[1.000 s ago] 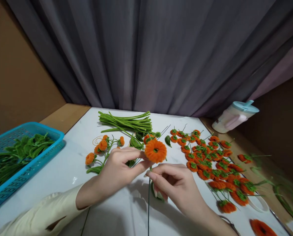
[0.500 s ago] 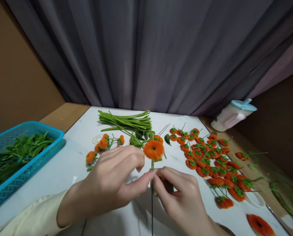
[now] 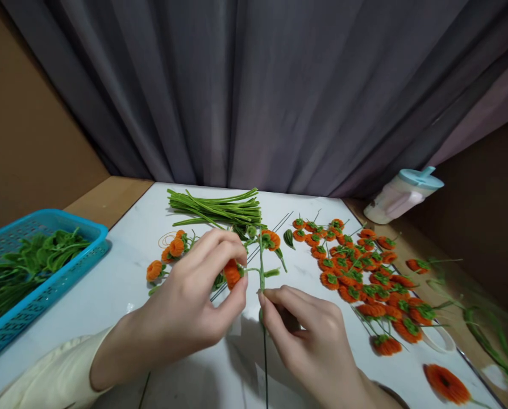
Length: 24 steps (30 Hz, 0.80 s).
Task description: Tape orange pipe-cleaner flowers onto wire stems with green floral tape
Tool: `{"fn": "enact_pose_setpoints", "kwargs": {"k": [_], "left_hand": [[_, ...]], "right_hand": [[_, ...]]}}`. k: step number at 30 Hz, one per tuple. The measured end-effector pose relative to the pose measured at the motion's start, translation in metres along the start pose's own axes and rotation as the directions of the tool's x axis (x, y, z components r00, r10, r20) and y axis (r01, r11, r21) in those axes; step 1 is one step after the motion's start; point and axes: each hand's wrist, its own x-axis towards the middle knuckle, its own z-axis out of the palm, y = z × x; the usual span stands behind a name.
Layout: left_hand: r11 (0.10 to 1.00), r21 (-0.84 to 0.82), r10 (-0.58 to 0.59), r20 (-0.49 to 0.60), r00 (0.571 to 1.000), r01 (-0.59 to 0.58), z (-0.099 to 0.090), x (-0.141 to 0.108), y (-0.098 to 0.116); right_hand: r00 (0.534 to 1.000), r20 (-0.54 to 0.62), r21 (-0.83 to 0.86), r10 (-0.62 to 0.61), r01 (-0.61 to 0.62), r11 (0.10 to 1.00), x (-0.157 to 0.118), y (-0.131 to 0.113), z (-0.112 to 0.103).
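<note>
My left hand (image 3: 194, 289) is closed around a fuzzy orange flower head (image 3: 232, 274), holding it to the left of a green stem (image 3: 261, 264). A thin green side stalk links that flower to the stem. My right hand (image 3: 307, 324) pinches the stem lower down, between thumb and forefinger. Below the pinch a thin dark wire (image 3: 266, 375) runs toward the bottom edge. Another orange flower (image 3: 271, 240) and a small green bud (image 3: 251, 231) show at the upper part of the stem.
A bundle of green stems (image 3: 220, 205) lies at the back. Many orange flowers (image 3: 352, 264) spread over the right; several smaller ones (image 3: 176, 247) lie left. A blue basket (image 3: 83, 258) holds green leaves. A lidded cup (image 3: 403, 196) stands back right; a large flower (image 3: 446, 384) lies front right.
My left hand has taken hold of the orange flower and turned it leftward, away from the stem. My right hand keeps its pinch on the stem in nearly the same place.
</note>
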Motion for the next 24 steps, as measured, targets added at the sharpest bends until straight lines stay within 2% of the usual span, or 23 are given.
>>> {"fn": "enact_pose_setpoints", "kwargs": {"k": [4,9,13,15,20,24], "left_hand": [[0.999,-0.023,-0.029,0.084,0.996,0.031,0.003,-0.001,0.001],[0.972,-0.062,-0.221,0.098,0.97,0.228,0.001,0.013,-0.002],[0.898,-0.085,-0.41,0.194,0.891,0.432,0.0,0.028,-0.005],[0.867,-0.088,-0.462,0.225,0.858,0.49,0.001,0.033,-0.006],[0.789,-0.179,-0.521,0.311,0.795,0.588,-0.002,0.044,-0.009],[0.678,-0.333,-0.511,0.428,0.746,0.655,-0.007,0.049,-0.019]], "right_hand": [[1.0,-0.015,-0.008,-0.011,0.011,1.0,0.0,0.0,0.001],[1.0,-0.008,0.0,-0.016,0.016,1.0,0.0,0.0,0.002],[1.0,0.006,0.008,-0.009,0.009,1.0,0.001,-0.001,0.002],[1.0,0.011,0.003,-0.011,0.011,1.0,0.001,-0.001,0.003],[0.999,-0.016,-0.014,-0.031,0.03,0.999,-0.001,-0.002,0.007],[0.993,0.061,0.115,0.101,-0.107,0.988,0.005,-0.003,0.002]]}}
